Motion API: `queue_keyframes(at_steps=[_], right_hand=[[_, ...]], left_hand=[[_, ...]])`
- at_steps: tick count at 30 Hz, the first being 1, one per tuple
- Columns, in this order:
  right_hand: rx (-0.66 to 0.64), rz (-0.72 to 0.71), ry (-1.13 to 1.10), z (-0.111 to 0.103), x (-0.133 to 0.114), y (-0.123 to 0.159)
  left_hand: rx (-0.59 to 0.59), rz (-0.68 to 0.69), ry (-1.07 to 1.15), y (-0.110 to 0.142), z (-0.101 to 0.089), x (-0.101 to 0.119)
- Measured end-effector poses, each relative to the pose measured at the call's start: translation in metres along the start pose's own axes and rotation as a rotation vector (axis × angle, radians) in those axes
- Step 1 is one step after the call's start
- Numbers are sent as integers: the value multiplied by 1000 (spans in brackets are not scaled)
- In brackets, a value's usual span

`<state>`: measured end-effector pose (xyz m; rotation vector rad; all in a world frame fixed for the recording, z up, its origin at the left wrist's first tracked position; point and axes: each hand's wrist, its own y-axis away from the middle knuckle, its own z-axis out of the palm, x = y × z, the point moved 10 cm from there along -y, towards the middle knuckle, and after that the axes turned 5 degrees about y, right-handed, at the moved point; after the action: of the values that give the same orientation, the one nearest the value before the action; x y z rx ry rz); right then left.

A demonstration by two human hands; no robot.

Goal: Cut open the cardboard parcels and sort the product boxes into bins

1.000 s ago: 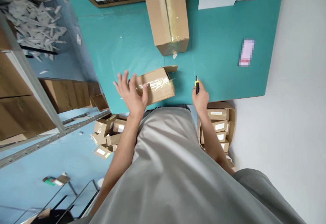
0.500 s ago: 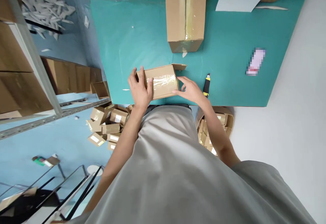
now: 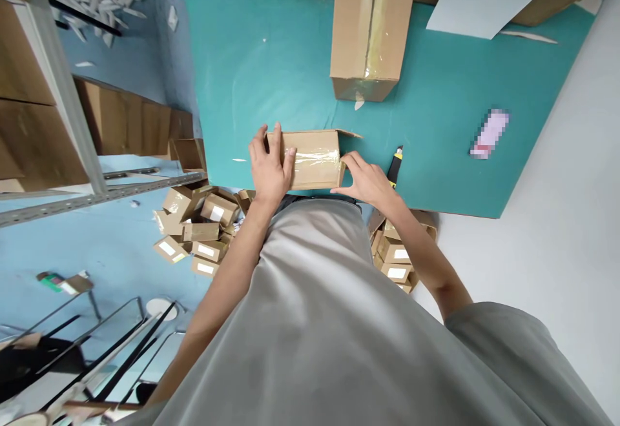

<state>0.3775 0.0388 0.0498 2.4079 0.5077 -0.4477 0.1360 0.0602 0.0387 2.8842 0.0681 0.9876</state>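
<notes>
A small cardboard box (image 3: pixel 317 162) with shiny clear tape along its top lies at the near edge of the green table (image 3: pixel 252 90). My left hand (image 3: pixel 272 169) grips its left end, with the thumb on top and the fingers over the far side. At the right end, my right hand (image 3: pixel 363 181) has its fingertips at the taped edge and its thumb low by the near corner. A flap (image 3: pixel 349 134) sticks out at the far right corner. Just beyond my right hand lies a black and yellow box cutter (image 3: pixel 395 166).
A larger taped carton (image 3: pixel 371 32) stands at the back of the table, beside a white sheet with a drawn mark (image 3: pixel 484 0). A blurred-out pink item (image 3: pixel 490 133) lies to the right. Several small boxes (image 3: pixel 203 232) are heaped on the floor at left, near a metal shelf (image 3: pixel 68 77).
The box has turned slightly and its flap looks narrower. My right fingers have shifted a little along its right end. The whole view has tilted slightly.
</notes>
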Motion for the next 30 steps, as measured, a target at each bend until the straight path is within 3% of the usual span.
queue_keyframes(at_steps=[7, 10, 13, 16, 19, 22, 24, 27, 30], right_hand=[[19, -15, 25, 23, 11, 6], [132, 2, -79, 28, 14, 13], [323, 2, -246, 25, 20, 20], [488, 12, -485, 28, 43, 21], [556, 159, -723, 47, 85, 10], [501, 422, -955, 84, 120, -9], [375, 566, -1141, 115, 122, -23], [170, 648, -1388, 147, 92, -44], [56, 597, -1563, 151, 46, -65]], left_hand=[[2, -22, 43, 0, 4, -2], [1, -15, 44, -2, 5, -1], [2, -9, 70, -2, 2, -2], [3, -8, 100, -3, -5, -9], [12, 12, 120, -4, -15, -22], [18, 44, 134, -3, -28, -41], [15, 50, 139, 0, -36, -58], [24, 16, 149, 7, -47, -88], [43, -64, 176, 15, -56, -125]])
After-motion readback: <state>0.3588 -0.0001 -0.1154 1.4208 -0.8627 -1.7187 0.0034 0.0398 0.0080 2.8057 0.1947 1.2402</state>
